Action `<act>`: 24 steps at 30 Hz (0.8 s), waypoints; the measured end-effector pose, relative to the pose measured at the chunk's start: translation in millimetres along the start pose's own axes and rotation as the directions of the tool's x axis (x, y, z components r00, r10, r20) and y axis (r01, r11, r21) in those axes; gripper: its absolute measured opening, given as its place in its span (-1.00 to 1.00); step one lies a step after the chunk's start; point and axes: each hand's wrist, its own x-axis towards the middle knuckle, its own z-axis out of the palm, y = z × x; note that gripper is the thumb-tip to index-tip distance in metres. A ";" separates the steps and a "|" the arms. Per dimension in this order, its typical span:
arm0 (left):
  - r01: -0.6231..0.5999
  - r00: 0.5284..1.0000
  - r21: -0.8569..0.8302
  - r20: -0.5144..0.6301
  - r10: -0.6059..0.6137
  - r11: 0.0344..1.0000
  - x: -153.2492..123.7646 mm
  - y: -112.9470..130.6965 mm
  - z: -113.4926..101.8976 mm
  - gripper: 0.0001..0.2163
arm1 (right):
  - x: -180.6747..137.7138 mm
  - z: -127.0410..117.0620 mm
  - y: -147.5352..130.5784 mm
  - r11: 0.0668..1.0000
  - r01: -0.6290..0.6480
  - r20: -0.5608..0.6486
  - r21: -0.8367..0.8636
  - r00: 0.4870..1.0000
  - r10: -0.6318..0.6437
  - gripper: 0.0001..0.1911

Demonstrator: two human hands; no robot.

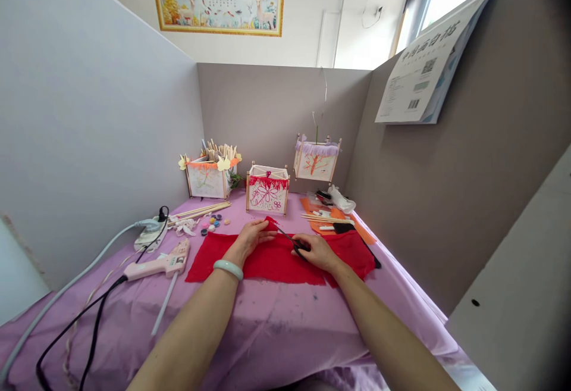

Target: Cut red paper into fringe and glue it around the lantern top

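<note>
A sheet of red fabric [267,263] lies flat on the purple tablecloth [276,325]. My left hand [250,240], with a pale green bangle on the wrist, rests on the fabric and pinches its raised far edge. My right hand [314,251] is closed on the black handles of a pair of scissors [289,240], whose blades point left toward the lifted fabric edge beside my left fingers.
A pink glue gun [158,265] with a black cord lies at the left by a power strip [149,233]. Three small paper lanterns [267,188] stand at the back, with wooden sticks [200,209], coloured buttons [214,222] and orange paper [332,219] around them. Grey partition walls enclose the desk.
</note>
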 end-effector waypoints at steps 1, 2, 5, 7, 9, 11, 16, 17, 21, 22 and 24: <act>-0.001 1.000 0.001 -0.001 0.001 1.000 -0.3 0.2 0.4 -0.90 | 0.1 0.3 0.5 1.000 0.001 0.000 0.000 1.000 -0.001 -0.72; -0.003 1.000 0.001 -0.001 0.003 1.000 -0.6 0.4 0.8 -0.90 | 0.2 0.7 1.0 1.000 0.000 0.001 -0.001 1.000 0.000 -0.72; -0.005 1.000 0.003 -0.002 0.005 1.000 -1.9 0.9 1.9 -0.90 | 0.5 1.4 2.6 1.000 -0.002 0.000 -0.004 1.000 0.002 -0.72; -0.005 1.000 0.002 0.001 0.005 1.000 -2.7 1.1 2.4 -0.91 | 0.6 1.7 3.3 1.000 -0.003 -0.002 -0.003 1.000 0.003 -0.73; -0.006 1.000 0.000 0.002 0.006 1.000 -3.0 1.4 2.6 -0.91 | 0.6 1.8 3.4 1.000 -0.004 -0.001 0.001 1.000 0.004 -0.73; -0.007 1.000 -0.001 0.004 0.007 1.000 -2.9 1.6 2.6 -0.92 | 0.6 1.8 3.3 1.000 -0.005 0.004 0.003 1.000 0.005 -0.73; -0.004 1.000 0.002 0.001 0.004 1.000 -1.7 1.0 1.6 -0.93 | 0.6 2.0 3.5 1.000 -0.002 0.010 0.001 1.000 0.002 -0.73; -0.006 1.000 -0.001 0.001 0.006 1.000 -1.4 0.8 1.2 -0.93 | 0.7 2.1 3.7 1.000 -0.002 0.008 0.001 1.000 0.002 -0.73; -0.005 1.000 -0.009 0.007 0.005 1.000 -0.3 0.1 0.1 -0.94 | 1.2 2.6 5.2 1.000 0.001 0.008 -0.001 1.000 -0.001 -0.74; -0.004 1.000 -0.009 0.007 0.004 1.000 -0.1 0.0 -0.1 -0.94 | 1.3 2.7 5.4 1.000 0.002 0.008 -0.001 1.000 -0.002 -0.74; -0.003 1.000 -0.008 0.004 0.003 1.000 0.2 -0.1 -0.1 -0.94 | 1.4 2.6 5.4 1.000 0.000 0.010 0.001 1.000 0.000 -0.74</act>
